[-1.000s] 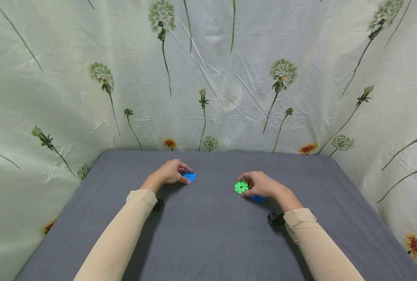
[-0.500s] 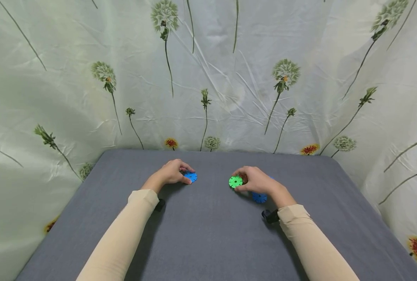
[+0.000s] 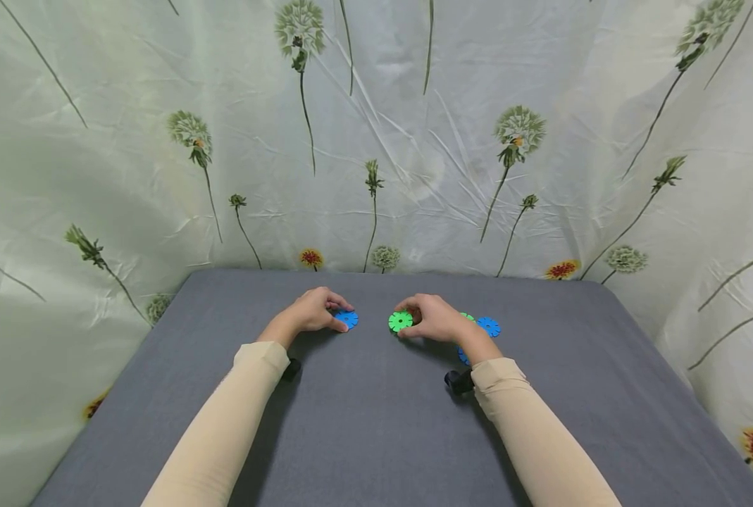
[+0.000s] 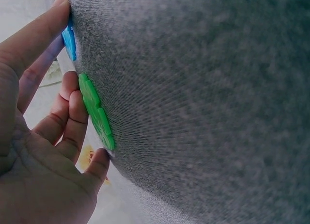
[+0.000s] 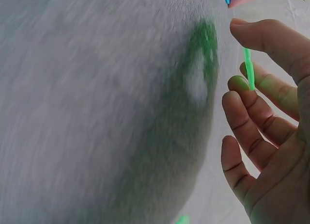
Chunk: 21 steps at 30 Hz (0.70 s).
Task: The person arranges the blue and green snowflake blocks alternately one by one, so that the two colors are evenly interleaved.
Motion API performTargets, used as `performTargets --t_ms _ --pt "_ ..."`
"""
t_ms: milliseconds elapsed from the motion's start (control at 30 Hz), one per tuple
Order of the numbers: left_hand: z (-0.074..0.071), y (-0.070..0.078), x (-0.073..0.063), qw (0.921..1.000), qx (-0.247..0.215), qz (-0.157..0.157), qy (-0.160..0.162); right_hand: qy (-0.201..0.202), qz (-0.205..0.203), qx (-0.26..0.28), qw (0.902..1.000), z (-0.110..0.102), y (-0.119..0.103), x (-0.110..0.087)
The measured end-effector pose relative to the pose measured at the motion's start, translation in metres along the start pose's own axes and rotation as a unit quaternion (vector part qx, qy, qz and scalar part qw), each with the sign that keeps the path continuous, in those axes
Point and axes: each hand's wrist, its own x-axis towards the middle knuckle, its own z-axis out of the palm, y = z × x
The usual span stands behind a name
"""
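In the head view my left hand [image 3: 314,310] holds a blue notched interlocking disc [image 3: 347,320] by its edge between thumb and finger, low over the grey tabletop. The left wrist view also has a green interlocking disc [image 4: 97,112] lying flat at the curled fingers of that hand; from the head it is hidden. To the right, my right hand [image 3: 436,320] pinches another green interlocking disc [image 3: 401,322] between thumb and fingers, its face tilted toward the head camera. That disc appears edge-on in the right wrist view and casts a green-tinted shadow on the cloth.
Behind and beside the right hand lie a blue disc [image 3: 489,326], a partly covered green disc [image 3: 468,317] and another blue disc [image 3: 463,356] at the wrist. Grey cloth [image 3: 363,422] covers the table. A flower-printed curtain [image 3: 414,141] hangs along its back and sides.
My right hand has carried the green disc leftward, closer to the blue one. Discs behind that hand have come into sight. My left hand keeps its place with the blue disc.
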Motion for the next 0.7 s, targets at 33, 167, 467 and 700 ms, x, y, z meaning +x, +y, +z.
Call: performTargets --t_ms 33,167,467,700 --pt "0.0 0.0 0.0 1.0 0.0 0.0 0.0 0.0 -0.001 0.002 1.0 0.001 -0.001 0.003" --pt "0.001 0.0 0.0 1.0 0.003 -0.002 0.001 -0.003 -0.003 0.0 1.0 0.006 -0.003 0.014" --pt "0.002 0.0 0.0 1.0 -0.002 -0.008 0.0 -0.003 0.008 0.017 0.9998 0.018 -0.01 0.03" --pt "0.002 -0.001 0.0 0.9999 -0.005 -0.013 0.003 0.0 0.012 0.032 0.9994 0.024 -0.015 0.037"
